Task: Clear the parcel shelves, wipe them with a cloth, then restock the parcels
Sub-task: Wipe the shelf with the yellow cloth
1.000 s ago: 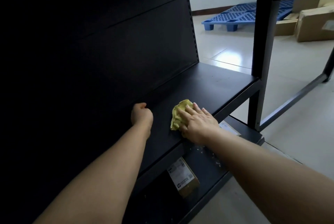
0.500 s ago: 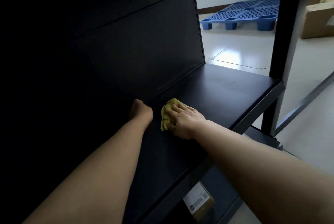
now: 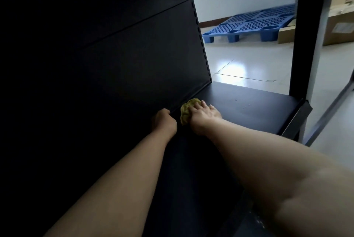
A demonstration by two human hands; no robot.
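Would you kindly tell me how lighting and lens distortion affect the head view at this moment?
Head view: the back panel is nearly black against the bright room; a glare patch shines on the floor; the yellow cloth under the right hand is readable; the wide-angle lens enlarges the near forearms.

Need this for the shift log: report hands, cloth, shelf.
Right hand pressing yellow cloth flat on shelf, by the back panel. Left hand curled, empty, beside it. Nothing blocking the wipe.
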